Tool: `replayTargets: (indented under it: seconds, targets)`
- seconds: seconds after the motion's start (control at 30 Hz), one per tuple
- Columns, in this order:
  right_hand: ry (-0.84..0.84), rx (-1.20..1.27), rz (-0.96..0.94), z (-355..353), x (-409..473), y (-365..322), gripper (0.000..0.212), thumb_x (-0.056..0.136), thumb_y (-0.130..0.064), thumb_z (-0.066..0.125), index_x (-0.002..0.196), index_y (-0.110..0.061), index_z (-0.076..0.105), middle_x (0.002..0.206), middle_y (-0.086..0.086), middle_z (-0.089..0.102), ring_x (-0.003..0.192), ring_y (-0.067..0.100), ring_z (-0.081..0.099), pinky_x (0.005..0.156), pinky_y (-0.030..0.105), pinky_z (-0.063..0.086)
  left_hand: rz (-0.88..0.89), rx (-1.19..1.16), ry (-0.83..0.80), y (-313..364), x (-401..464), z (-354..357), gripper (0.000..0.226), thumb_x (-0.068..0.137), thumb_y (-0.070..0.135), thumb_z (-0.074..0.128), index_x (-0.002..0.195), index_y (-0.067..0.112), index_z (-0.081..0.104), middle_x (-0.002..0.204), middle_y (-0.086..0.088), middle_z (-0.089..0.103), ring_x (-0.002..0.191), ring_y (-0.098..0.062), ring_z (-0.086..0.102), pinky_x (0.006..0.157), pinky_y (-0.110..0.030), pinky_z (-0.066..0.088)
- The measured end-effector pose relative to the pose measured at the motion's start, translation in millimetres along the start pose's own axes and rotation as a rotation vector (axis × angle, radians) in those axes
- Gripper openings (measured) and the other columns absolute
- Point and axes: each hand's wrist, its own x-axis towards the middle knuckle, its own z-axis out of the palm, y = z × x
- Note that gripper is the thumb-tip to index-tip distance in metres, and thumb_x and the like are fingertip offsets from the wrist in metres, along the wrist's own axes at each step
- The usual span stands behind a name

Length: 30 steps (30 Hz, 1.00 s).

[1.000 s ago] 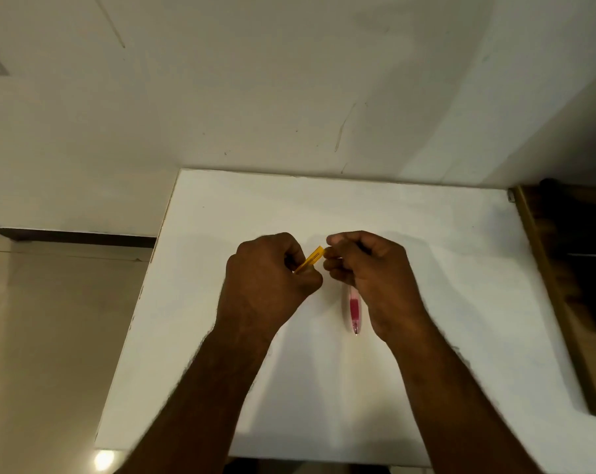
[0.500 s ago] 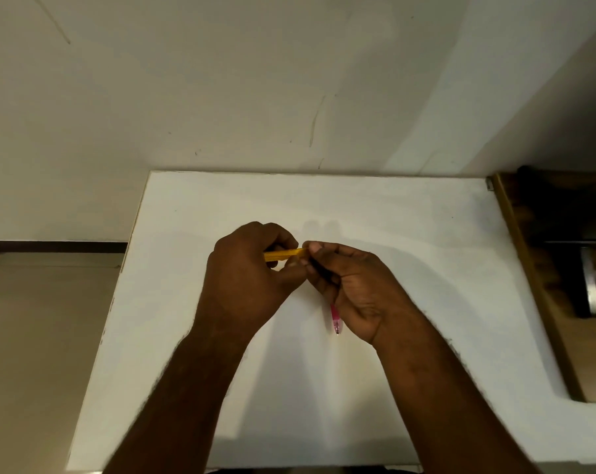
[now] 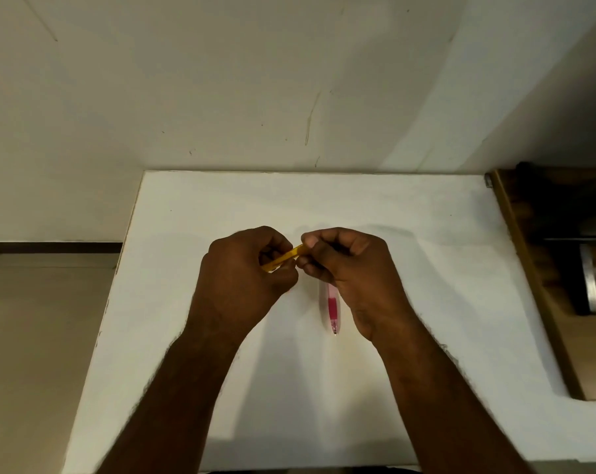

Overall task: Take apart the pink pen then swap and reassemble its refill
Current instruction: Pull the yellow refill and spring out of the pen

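A yellow pen [image 3: 284, 256] is held between both hands above the middle of the white table [image 3: 426, 234]. My left hand [image 3: 245, 271] is closed around its lower left end. My right hand [image 3: 351, 268] pinches its upper right end with thumb and fingers. The pink pen [image 3: 332, 307] lies on the table just under my right hand, pointing toward me, its tip visible and its upper part hidden by the hand.
The table's left edge drops to a beige floor [image 3: 33, 336]. A dark wooden unit [image 3: 563, 268] with a metal bar stands against the table's right side. A pale wall [image 3: 255, 80] rises behind the table.
The yellow pen tilted from level back to slanting up to the right, and my right hand lifted a little, uncovering more of the pink pen.
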Motion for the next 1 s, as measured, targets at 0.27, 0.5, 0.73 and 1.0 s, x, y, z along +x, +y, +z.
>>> replayTargets:
  seconds: [0.27, 0.5, 0.73, 1.0]
  targets:
    - [0.052, 0.147, 0.077, -6, 1, -10, 0.014, 0.097, -0.013, 0.066, 0.107, -0.008, 0.074, 0.098, 0.017, 0.08, 0.086, 0.031, 0.079, 0.079, 0.032, 0.064, 0.011, -0.017, 0.061, -1, 0, 0, 0.013, 0.072, 0.021, 0.078, 0.082, 0.028, 0.073, 0.07, 0.015, 0.071, 0.072, 0.004, 0.066, 0.059, -0.005, 0.045]
    - [0.052, 0.049, 0.028, -9, 3, -6, 0.016, 0.09, -0.003, 0.072, 0.104, -0.011, 0.073, 0.094, 0.015, 0.08, 0.082, 0.026, 0.08, 0.075, 0.029, 0.064, 0.032, 0.012, 0.043, -1, 0, -1, 0.013, 0.074, 0.021, 0.078, 0.084, 0.027, 0.074, 0.074, 0.014, 0.072, 0.077, 0.002, 0.066, 0.066, -0.021, 0.053]
    - [0.072, -0.051, -0.058, -10, 5, -1, 0.02, 0.089, -0.002, 0.074, 0.108, -0.008, 0.07, 0.095, 0.016, 0.078, 0.082, 0.027, 0.079, 0.078, 0.034, 0.065, 0.024, -0.011, 0.03, -2, -1, 0, 0.014, 0.074, 0.021, 0.078, 0.085, 0.028, 0.074, 0.077, 0.014, 0.073, 0.071, -0.004, 0.069, 0.068, -0.022, 0.055]
    - [0.13, -0.213, -0.269, -12, 5, -1, 0.02, 0.089, -0.004, 0.072, 0.103, -0.018, 0.068, 0.086, 0.001, 0.078, 0.076, 0.022, 0.079, 0.08, 0.046, 0.065, 0.031, -0.042, 0.038, -5, 1, 4, 0.013, 0.076, 0.023, 0.076, 0.088, 0.028, 0.075, 0.077, 0.015, 0.074, 0.075, -0.002, 0.069, 0.068, -0.014, 0.05]
